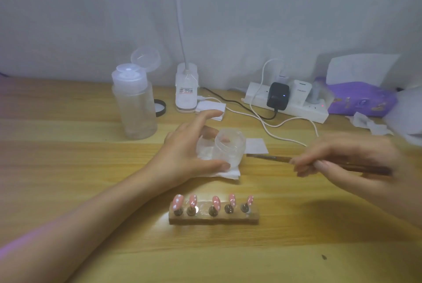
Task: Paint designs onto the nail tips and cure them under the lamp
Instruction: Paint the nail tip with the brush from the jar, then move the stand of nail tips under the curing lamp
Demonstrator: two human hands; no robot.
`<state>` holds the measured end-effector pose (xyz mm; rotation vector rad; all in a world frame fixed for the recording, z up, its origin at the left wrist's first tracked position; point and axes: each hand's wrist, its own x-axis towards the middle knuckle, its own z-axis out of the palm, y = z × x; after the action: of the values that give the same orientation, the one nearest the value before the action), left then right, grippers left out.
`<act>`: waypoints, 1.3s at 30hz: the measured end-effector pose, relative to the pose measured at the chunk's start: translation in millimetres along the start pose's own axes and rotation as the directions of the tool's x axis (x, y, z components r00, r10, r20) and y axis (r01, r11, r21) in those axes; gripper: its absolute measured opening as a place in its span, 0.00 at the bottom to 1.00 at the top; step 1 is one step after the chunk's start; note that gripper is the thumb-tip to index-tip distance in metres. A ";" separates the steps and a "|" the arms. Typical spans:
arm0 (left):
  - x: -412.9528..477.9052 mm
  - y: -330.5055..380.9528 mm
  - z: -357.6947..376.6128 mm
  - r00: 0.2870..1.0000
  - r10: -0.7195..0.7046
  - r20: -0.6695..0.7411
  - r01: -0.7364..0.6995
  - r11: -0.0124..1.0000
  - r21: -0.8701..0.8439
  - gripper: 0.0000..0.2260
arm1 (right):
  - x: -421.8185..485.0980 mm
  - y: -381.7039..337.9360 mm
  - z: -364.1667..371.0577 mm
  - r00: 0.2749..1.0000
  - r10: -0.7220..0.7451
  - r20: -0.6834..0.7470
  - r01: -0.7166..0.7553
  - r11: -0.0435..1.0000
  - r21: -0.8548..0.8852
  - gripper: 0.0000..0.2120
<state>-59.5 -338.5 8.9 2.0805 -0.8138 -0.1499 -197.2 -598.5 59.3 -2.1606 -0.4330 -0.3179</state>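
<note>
Brush (270, 158) in right hand (351, 157) beside jar (229, 149)

Far right on your desk, a white charger (301, 91) plugged into the power strip (301, 110) bears grey lettering, seemingly "PISEN"; the lamp base (186, 97) sticker is too blurred to read.

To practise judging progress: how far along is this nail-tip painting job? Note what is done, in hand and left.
Done: the five pink nail tips on the wooden stand carry white dots. In hand: the left hand grips a clear jar; the right hand holds a brush toward it. Left: probably more painting, then curing.
</note>
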 end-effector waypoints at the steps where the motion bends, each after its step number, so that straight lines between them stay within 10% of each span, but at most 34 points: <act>1: 0.0 -0.7 -0.1 1.000 -0.001 0.004 0.001 1.000 0.010 0.39 | -2.5 0.9 -4.7 1.000 0.016 -0.001 -0.016 1.000 0.005 0.09; 8: 2.0 -6.6 -1.8 0.997 0.058 0.056 -0.062 0.995 0.076 0.44 | -4.5 30.6 1.2 0.983 -0.035 0.182 0.115 0.886 -0.449 0.13; 15: -1.4 -6.0 -8.7 0.962 -0.083 -0.262 -0.048 0.887 -0.458 0.20 | -12.9 32.4 0.6 0.943 0.099 0.317 0.155 0.713 -0.684 0.45; 21: -8.4 -6.4 -13.0 0.910 -0.137 -0.391 -0.074 0.875 -0.478 0.14 | -11.7 6.1 36.7 0.982 0.099 0.158 -0.057 0.967 -0.250 0.35; 29: -8.9 -5.1 -11.3 0.898 -0.108 -0.427 -0.115 0.879 -0.463 0.17 | -12.6 -6.7 72.2 0.996 0.033 0.080 -0.018 0.983 -0.181 0.41; 35: -15.9 13.6 -16.7 0.788 0.234 -0.570 -0.427 0.874 -0.232 0.14 | -66.7 2.0 2.8 0.965 0.105 -0.238 -0.164 0.956 -0.242 0.40; 39: -26.3 52.7 10.7 0.751 0.577 -0.321 -0.579 0.809 0.099 0.10 | -104.3 24.3 -63.8 0.844 0.311 -0.437 -0.434 0.875 -0.216 0.37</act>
<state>-110.2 -351.5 38.0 1.6801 -1.1921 0.5350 -286.0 -683.7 39.2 -2.3447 0.2950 -0.6091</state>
